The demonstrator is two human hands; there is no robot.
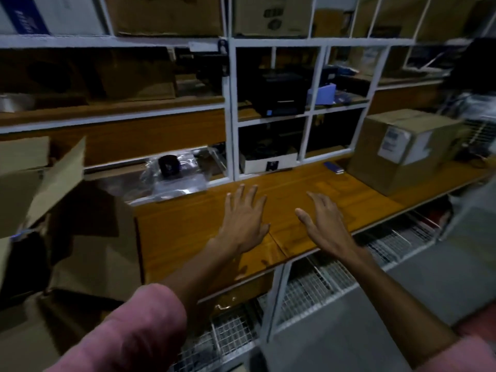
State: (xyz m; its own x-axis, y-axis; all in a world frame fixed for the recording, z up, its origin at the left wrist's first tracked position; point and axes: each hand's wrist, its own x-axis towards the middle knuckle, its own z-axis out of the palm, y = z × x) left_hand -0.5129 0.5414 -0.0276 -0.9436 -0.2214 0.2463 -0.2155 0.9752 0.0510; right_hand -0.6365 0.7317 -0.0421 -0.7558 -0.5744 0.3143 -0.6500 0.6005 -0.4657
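Mid-frame I see the left grip [245,218] and right grip [322,221] side by side over the desk [188,232]. A closed carton [402,149] stands on it at right, with a small device [333,167] just left of that. A bagged item [174,173] lies behind, centre-left; an open carton [40,183] fills the left edge.

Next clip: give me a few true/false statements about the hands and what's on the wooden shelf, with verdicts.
1. The left hand and right hand are open and hold nothing. True.
2. A blue item lies on the shelf just left of the box. True.
3. The right hand grips the box. False: the box stands apart, to that hand's right.
4. The bag sits on top of the box. False: it lies at the shelf's far left.
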